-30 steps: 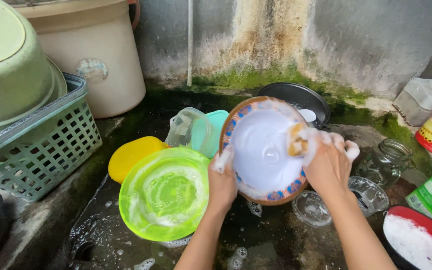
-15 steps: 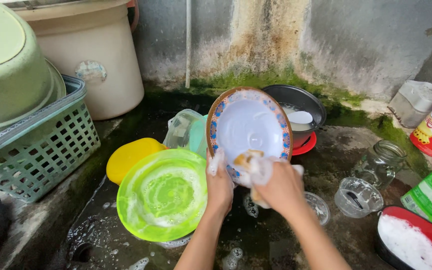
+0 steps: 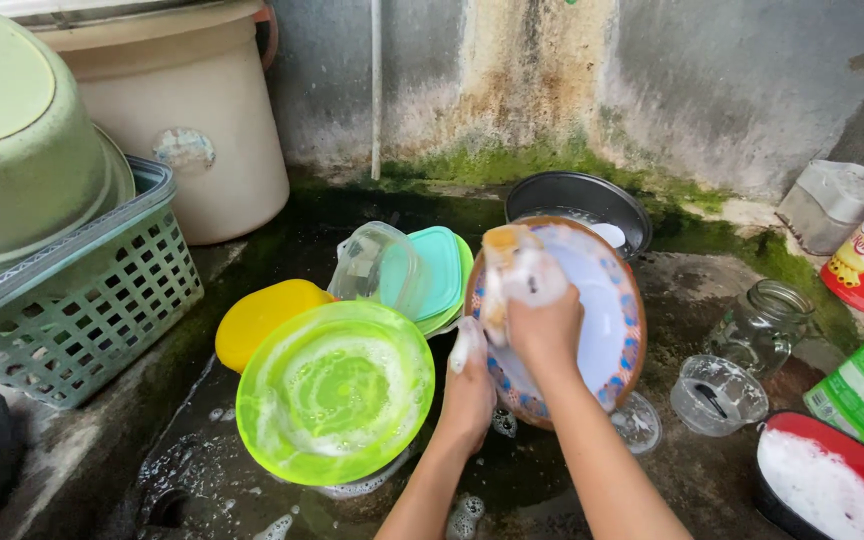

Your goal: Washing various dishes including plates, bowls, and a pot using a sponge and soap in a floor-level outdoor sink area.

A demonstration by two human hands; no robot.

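Soapy white plate with patterned brown rim (image 3: pixel 607 330) stood tilted, left hand (image 3: pixel 472 385) gripping its near-left edge for scrubbing; right hand (image 3: pixel 542 325) clenched a foamy yellow sponge (image 3: pixel 514 262).

Pretty soft, even daylight here, seems to come from overhead, so we get no hard shadows, just a dim patch on the wet floor (image 3: pixel 542 480) under the arms. We see mild glare on the soapy green bowl (image 3: pixel 335 390) and the glass jar (image 3: pixel 767 315) (small highlights only). The center's reasonably sharp, the foamy sponge (image 3: pixel 517 270) looks a bit smeared, and the edges bend slightly like a wide lens.
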